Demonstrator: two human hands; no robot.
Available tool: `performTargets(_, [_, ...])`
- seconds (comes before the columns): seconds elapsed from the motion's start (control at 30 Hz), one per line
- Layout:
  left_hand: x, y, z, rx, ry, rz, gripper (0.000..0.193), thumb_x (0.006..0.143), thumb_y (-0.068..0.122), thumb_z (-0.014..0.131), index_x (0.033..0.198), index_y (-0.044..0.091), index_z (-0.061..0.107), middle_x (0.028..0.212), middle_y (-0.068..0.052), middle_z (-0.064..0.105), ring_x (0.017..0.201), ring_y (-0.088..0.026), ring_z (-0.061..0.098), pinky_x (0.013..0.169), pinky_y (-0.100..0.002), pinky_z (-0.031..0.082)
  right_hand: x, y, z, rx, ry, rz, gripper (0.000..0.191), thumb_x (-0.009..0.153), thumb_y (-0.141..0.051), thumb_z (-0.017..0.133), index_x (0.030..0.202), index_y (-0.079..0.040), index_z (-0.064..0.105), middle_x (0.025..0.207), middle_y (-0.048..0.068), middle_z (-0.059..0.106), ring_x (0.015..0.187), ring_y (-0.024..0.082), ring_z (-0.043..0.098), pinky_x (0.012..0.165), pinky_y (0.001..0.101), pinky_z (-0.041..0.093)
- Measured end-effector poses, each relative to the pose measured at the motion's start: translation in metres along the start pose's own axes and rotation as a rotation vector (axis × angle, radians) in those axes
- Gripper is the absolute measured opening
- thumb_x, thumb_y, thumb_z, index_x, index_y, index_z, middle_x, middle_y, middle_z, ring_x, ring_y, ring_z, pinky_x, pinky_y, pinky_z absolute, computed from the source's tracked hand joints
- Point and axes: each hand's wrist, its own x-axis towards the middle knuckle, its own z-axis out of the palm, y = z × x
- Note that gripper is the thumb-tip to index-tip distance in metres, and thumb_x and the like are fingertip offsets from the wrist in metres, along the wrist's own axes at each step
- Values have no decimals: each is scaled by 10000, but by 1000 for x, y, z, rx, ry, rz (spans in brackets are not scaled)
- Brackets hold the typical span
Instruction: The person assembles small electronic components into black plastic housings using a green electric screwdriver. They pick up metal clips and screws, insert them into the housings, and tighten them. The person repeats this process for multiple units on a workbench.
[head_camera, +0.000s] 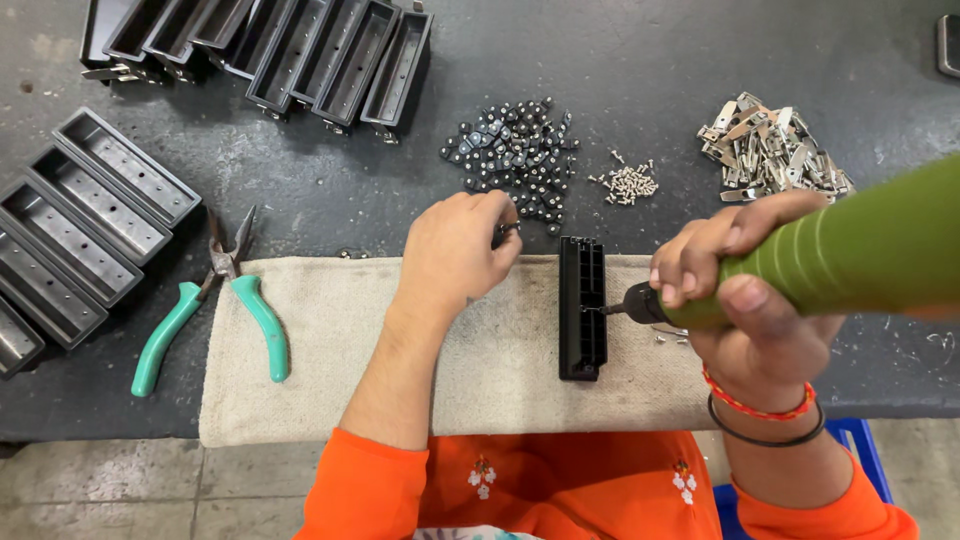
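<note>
The right hand (745, 285) wraps its fingers tightly round a green powered screwdriver (830, 260); the tool's dark tip meets the right edge of a black plastic housing (582, 308), which lies on a beige cloth (330, 350) at the near edge of the worktop (620, 90). The left hand (455, 250) rests on the cloth just left of the housing, fingers pinched narrowly on a small dark part (508, 230); green-handled pliers (215, 310) lie well to the left; heaps of black parts (515, 155), screws (627, 183) and metal clips (770, 150) sit behind.
</note>
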Motion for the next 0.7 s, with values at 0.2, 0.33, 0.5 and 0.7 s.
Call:
performTargets(0.2, [1, 1, 3, -17, 20, 58, 157, 850, 199, 736, 984, 118, 728, 860, -53, 720, 862, -286, 667, 760, -430, 528, 2, 3, 2, 37, -17, 5, 321, 968, -151, 757, 1084, -14, 491, 774, 149, 581, 666, 224, 600, 705, 374, 530])
performTargets(0.33, [-2, 0, 5, -26, 107, 164, 200, 847, 161, 727, 1039, 108, 754, 936, -37, 734, 894, -276, 668, 791, -411, 533, 4, 3, 5, 30, -6, 19, 315, 960, -142, 754, 1079, -11, 494, 753, 146, 577, 652, 216, 594, 711, 378, 539])
performTargets(0.5, [-3, 0, 7, -25, 105, 183, 217, 852, 151, 726, 1060, 98, 757, 964, -36, 736, 911, -267, 664, 806, -405, 528, -2, 4, 7, -17, 24, 19, 279, 945, -122, 727, 1055, -15, 494, 712, 127, 564, 619, 193, 576, 682, 360, 538])
performTargets(0.7, [-3, 3, 10, -49, 98, 177, 195, 859, 141, 723, 1046, 99, 757, 964, -27, 739, 913, -251, 667, 801, -394, 524, 1, 7, 2, -7, -26, 20, 233, 1007, -103, 702, 1041, -23, 486, 746, 137, 566, 644, 191, 572, 719, 352, 533])
